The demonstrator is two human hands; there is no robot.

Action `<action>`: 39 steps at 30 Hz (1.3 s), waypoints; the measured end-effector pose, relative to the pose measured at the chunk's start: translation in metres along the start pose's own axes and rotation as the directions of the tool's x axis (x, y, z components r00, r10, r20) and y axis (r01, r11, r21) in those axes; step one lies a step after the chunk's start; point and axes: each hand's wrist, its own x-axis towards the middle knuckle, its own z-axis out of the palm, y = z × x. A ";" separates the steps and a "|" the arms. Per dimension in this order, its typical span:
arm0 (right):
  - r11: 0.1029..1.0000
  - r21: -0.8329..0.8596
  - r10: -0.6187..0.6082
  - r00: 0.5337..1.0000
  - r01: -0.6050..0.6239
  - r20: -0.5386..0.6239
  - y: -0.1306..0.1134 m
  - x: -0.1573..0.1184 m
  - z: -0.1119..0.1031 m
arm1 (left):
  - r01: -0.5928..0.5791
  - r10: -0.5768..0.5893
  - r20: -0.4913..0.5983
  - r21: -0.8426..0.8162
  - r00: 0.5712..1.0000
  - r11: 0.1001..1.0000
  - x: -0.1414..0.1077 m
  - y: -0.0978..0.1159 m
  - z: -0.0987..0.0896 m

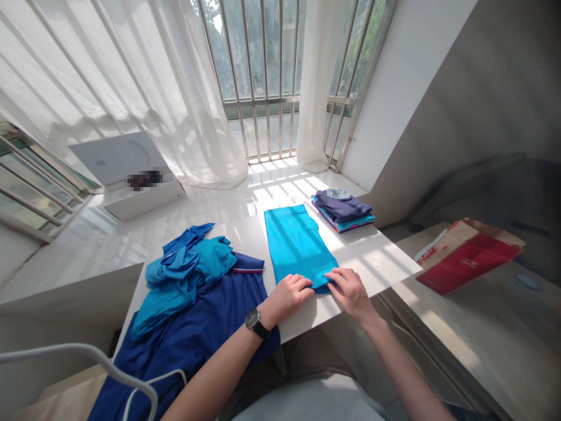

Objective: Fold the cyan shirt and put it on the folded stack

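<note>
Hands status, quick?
Left hand: on the folded turquoise garment, grip cannot be told.
Right hand: on the same garment's near edge, grip cannot be told.

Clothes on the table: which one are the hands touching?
The flat bright blue piece of clothing, under the left hand and right hand. The others are a crumpled heap and a folded stack.

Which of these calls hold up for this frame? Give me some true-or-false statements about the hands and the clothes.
The left hand rests on the folded turquoise garment. True.
The wristwatch is on the right wrist. False: it is on the left wrist.
A stack of folded clothes lies beyond the turquoise garment, to the right. True.
The red paper bag lies on the white board. False: it lies on a separate surface right of the board.
</note>
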 end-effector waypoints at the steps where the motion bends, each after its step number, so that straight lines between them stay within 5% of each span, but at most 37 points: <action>1: 1.000 0.001 -0.004 1.000 0.004 0.004 0.001 0.001 -0.001 | 0.001 -0.001 0.004 -0.001 1.000 1.000 0.000 0.000 -0.001; 9: 0.997 0.010 -0.072 0.996 0.072 0.048 -0.007 0.012 0.003 | 0.087 -0.090 0.054 0.069 0.994 0.994 0.014 0.009 -0.008; 14: 0.981 0.129 0.162 0.976 -0.144 -0.148 -0.013 0.001 0.007 | 0.264 -0.296 0.225 0.160 0.928 0.951 0.050 0.011 -0.010; 19: 0.937 0.229 0.310 0.929 -0.263 -0.202 -0.025 -0.024 0.004 | 0.253 -0.263 0.366 0.078 0.893 0.964 0.077 -0.007 -0.022; 25: 0.913 0.215 0.371 0.924 -0.346 -0.088 -0.030 -0.031 0.008 | 0.242 -0.200 0.419 -0.049 0.886 0.969 0.090 -0.032 -0.029; 30: 0.935 0.171 0.309 0.950 -0.311 0.039 -0.025 -0.023 0.005 | 0.240 -0.160 0.449 -0.126 0.879 0.963 0.089 -0.045 -0.030; 34: 0.929 0.259 0.241 0.963 -0.265 0.121 -0.022 -0.015 0.005 | 0.249 -0.156 0.467 -0.146 0.870 0.957 0.087 -0.048 -0.031; 39: 0.888 0.281 0.322 0.929 -0.363 0.182 -0.018 -0.007 0.009 | 0.271 -0.191 0.480 -0.102 0.856 0.957 0.086 -0.045 -0.031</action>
